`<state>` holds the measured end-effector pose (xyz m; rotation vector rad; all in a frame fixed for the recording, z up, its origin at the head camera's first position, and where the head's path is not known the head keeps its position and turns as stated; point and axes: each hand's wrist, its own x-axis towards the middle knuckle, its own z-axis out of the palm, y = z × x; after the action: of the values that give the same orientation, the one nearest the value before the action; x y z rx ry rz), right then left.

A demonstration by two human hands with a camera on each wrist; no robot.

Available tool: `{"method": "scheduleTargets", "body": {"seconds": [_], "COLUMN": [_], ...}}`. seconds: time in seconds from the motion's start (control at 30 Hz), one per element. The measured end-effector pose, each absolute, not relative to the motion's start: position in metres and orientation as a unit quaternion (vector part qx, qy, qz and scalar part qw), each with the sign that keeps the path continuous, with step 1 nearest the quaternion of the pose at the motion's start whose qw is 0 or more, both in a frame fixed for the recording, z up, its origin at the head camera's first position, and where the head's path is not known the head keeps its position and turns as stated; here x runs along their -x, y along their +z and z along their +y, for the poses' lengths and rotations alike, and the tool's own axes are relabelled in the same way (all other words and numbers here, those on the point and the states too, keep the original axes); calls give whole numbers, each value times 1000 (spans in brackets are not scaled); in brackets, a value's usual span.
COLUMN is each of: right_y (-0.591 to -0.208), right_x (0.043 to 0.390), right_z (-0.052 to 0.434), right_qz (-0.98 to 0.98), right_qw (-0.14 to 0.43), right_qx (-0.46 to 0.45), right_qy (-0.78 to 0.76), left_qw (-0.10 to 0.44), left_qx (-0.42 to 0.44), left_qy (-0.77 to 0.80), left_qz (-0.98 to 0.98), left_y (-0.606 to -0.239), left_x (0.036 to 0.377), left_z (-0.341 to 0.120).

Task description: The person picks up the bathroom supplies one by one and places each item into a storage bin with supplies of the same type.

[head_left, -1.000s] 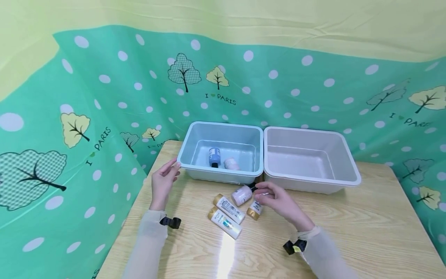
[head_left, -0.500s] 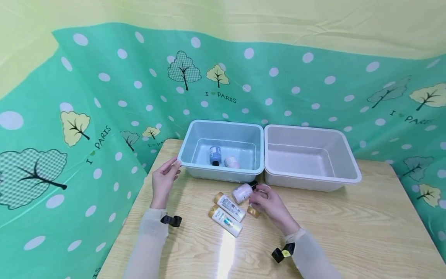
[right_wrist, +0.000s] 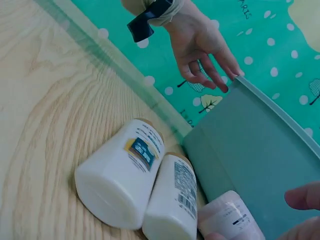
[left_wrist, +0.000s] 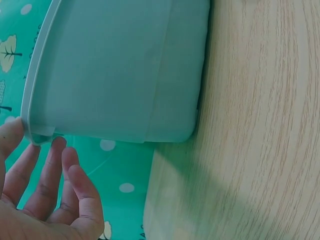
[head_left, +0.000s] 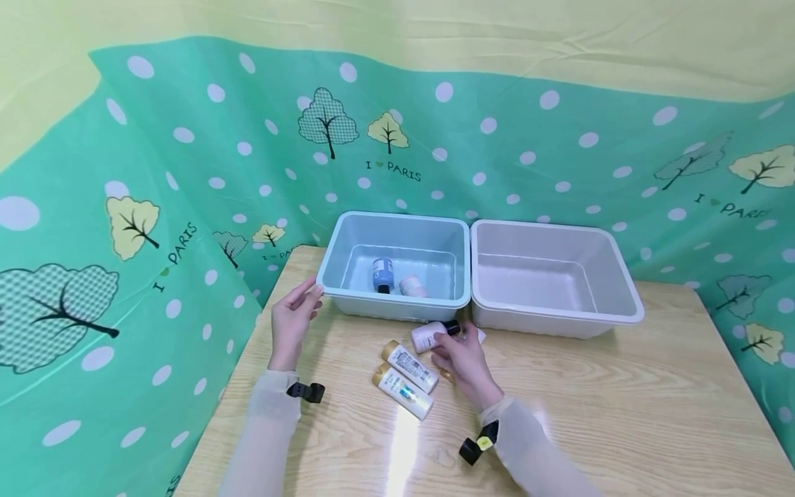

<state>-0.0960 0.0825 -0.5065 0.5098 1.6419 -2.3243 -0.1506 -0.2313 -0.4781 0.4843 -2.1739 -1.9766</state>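
My left hand (head_left: 293, 324) pinches the front left corner of the light blue bin (head_left: 397, 310), thumb on the rim and fingertips beneath it. My right hand (head_left: 464, 360) is at a pale pink bottle (head_left: 426, 337) with a black cap, a fingertip touching its body. Whether the fingers close around it is hidden. Partly under that hand lies a white tube with a gold cap (head_left: 446, 375). Two more white gold-capped bottles (head_left: 410, 367) (head_left: 402, 392) lie side by side to its left. Inside the bin are a blue bottle (head_left: 383, 273) and a pinkish-white container (head_left: 413, 286).
A pale grey-lilac bin (head_left: 555, 318) stands right against the blue one, with nothing seen inside. Both are on a wooden table (head_left: 621, 400). A green curtain (head_left: 528, 138) with trees and dots hangs behind and along the left.
My right hand has moved left and down from above the covered gold-capped tube to the pink bottle, which has turned slightly. The left hand has stayed at the bin's corner.
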Motion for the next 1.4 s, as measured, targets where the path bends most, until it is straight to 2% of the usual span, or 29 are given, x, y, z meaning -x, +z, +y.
{"method": "scheduleTargets", "body": {"seconds": [0.27,0.5,0.97,1.4], "right_y": [-507,-512,-521,-523], "right_x": [104,110,123,113], "right_z": [75,66,63,68], "right_qz": [521,512,471,488], "right_qw": [119,102,112,53], "right_qx": [-220,-219,-251,-228], "right_qy": [-816,-824,-838,-841], "left_qw": [94,97,93,93], "left_qx": [-162,-158,-158,-156], "left_qy": [-660,-666,-667,-678], "left_qz": [-727,-722,-722,-712], "left_y": [-479,-479,-476,-476], "left_x": [150,150,152,152], "left_z": [-231,-229,-228,-229]}}
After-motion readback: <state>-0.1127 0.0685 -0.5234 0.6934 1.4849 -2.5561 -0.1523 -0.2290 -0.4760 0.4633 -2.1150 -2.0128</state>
